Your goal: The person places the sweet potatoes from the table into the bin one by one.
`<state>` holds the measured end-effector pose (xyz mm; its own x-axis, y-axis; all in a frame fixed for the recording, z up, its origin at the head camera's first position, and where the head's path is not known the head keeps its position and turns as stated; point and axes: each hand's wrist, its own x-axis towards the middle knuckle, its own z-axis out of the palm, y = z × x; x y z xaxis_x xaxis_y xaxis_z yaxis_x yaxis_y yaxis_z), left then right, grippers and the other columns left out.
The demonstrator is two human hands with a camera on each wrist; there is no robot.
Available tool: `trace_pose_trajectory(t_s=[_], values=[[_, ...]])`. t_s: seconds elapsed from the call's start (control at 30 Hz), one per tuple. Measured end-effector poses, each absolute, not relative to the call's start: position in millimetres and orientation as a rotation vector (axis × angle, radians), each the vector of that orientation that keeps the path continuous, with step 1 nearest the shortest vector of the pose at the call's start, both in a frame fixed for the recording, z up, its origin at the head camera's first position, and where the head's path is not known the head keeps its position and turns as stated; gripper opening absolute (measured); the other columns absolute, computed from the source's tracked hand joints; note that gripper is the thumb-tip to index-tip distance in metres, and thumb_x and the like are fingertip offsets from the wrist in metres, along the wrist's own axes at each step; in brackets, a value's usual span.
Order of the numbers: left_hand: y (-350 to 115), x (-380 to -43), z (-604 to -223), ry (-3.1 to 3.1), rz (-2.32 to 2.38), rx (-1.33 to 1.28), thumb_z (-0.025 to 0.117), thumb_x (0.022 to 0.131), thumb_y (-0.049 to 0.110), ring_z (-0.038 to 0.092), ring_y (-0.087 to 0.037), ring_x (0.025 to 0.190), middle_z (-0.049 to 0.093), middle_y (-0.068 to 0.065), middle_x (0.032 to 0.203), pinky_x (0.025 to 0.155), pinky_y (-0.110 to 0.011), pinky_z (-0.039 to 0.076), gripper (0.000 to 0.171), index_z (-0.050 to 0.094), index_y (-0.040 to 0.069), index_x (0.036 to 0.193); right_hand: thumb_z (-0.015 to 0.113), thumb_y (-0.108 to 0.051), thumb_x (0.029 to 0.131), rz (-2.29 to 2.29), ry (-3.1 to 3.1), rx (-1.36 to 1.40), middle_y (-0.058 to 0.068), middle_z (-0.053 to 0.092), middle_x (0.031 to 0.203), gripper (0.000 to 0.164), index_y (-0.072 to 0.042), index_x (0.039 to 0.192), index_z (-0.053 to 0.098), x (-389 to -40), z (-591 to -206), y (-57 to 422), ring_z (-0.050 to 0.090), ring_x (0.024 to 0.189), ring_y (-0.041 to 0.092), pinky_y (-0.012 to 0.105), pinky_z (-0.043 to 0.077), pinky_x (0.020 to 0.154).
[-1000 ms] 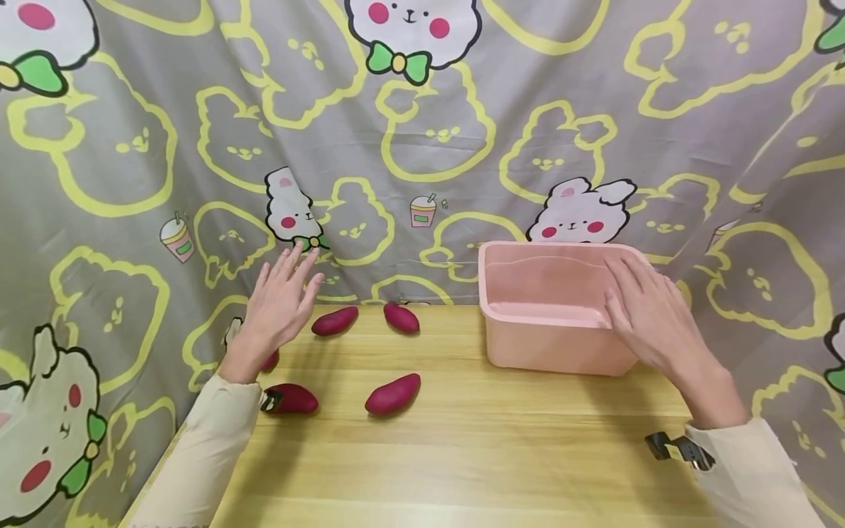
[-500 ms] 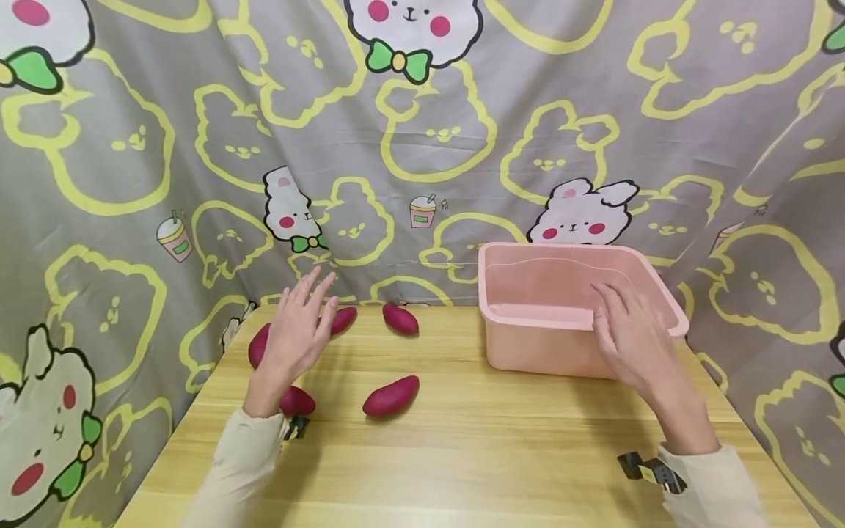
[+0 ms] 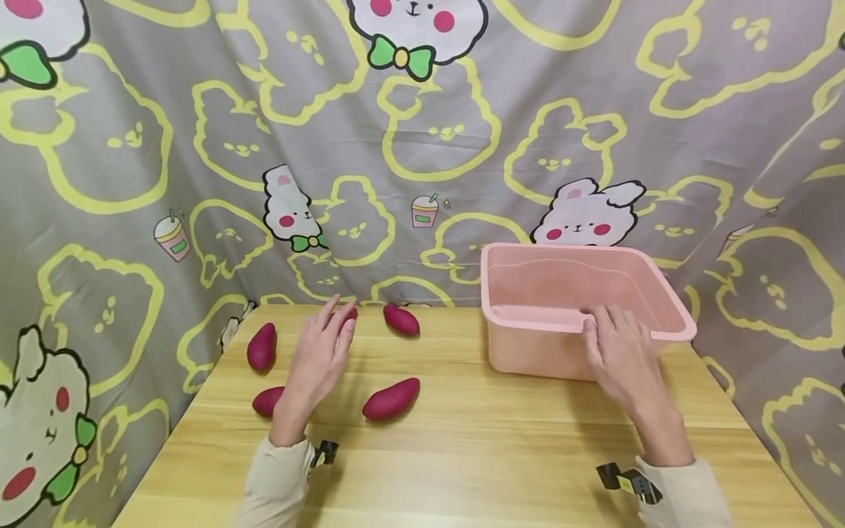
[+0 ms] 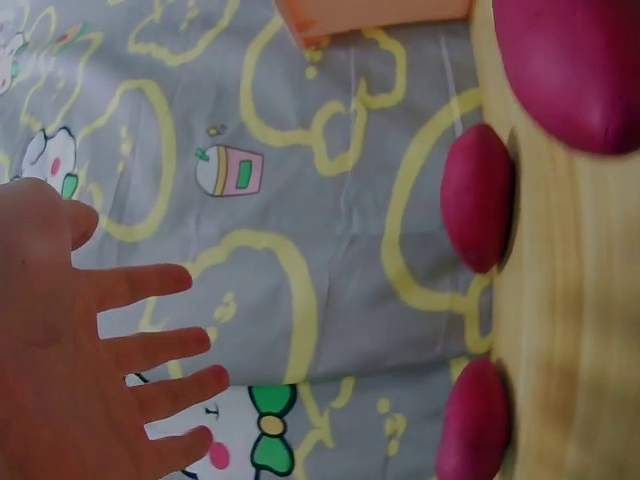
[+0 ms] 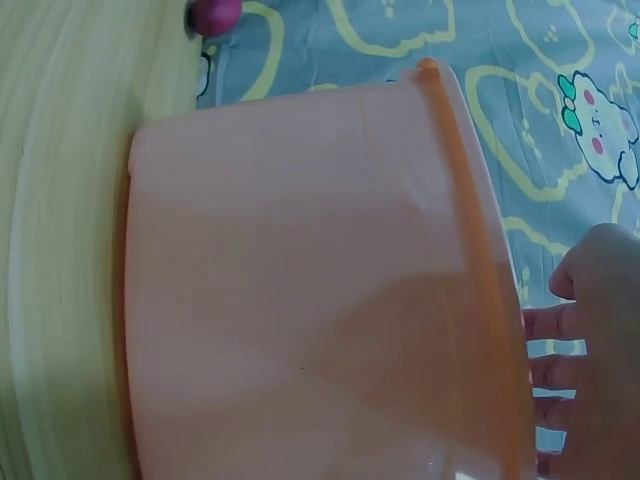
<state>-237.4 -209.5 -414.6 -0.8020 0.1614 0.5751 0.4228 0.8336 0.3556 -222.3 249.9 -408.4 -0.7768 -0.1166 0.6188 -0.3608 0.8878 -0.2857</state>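
Note:
Several purple-red sweet potatoes lie on the wooden table: one at the left (image 3: pixel 262 347), one at the back (image 3: pixel 401 320), one in front (image 3: pixel 392 400). My left hand (image 3: pixel 318 359) hovers over the left group with its fingers spread and nothing in them. It partly covers a rear sweet potato (image 3: pixel 352 314) and a nearer one (image 3: pixel 267 402). A pink plastic bin (image 3: pixel 548 345) stands at the back right. Above its front rim is my right hand (image 3: pixel 620 352), fingers reaching over the opening, holding nothing. Whether it touches the rim I cannot tell.
A grey curtain (image 3: pixel 455 154) with yellow outlines and rabbit prints hangs behind and beside the table (image 3: pixel 475 462). Small black devices are strapped at both wrists, the left device (image 3: pixel 325 453) and the right device (image 3: pixel 627 482).
My left hand has moved right and toward me, uncovering the leftmost sweet potato. My right hand has shifted left and lower, toward the bin's front rim. The sweet potatoes and bin stay put.

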Motion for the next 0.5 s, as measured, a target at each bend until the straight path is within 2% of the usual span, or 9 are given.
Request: trace_pose_trajectory(t_s=[0.3,0.5], values=[[-196.3,-235.6,-428.5,-2.567,-0.693,-0.46,0.035,0.102,0.037,0.046,-0.034,0.121,0.047,-0.013,0.136,0.098,-0.051,0.035,0.044,0.055,0.009,0.131,0.04,-0.021,0.1,0.498,-2.453,0.291,0.01,0.055,0.099,0.021,-0.009,0.099,0.057,-224.6,-418.1,244.2,0.046,0.095,0.033,0.056,0.028,0.084],[-191.0,-232.7,-434.5,-2.625,-0.768,-0.466,0.033,0.102,0.039,0.047,-0.029,0.12,0.05,-0.008,0.133,0.098,-0.049,0.037,0.044,0.057,0.014,0.129,0.039,-0.021,0.099,0.395,-2.442,0.298,0.011,0.057,0.095,0.022,-0.01,0.094,0.057,-226.2,-423.7,244.5,0.047,0.094,0.035,0.055,0.028,0.086]])
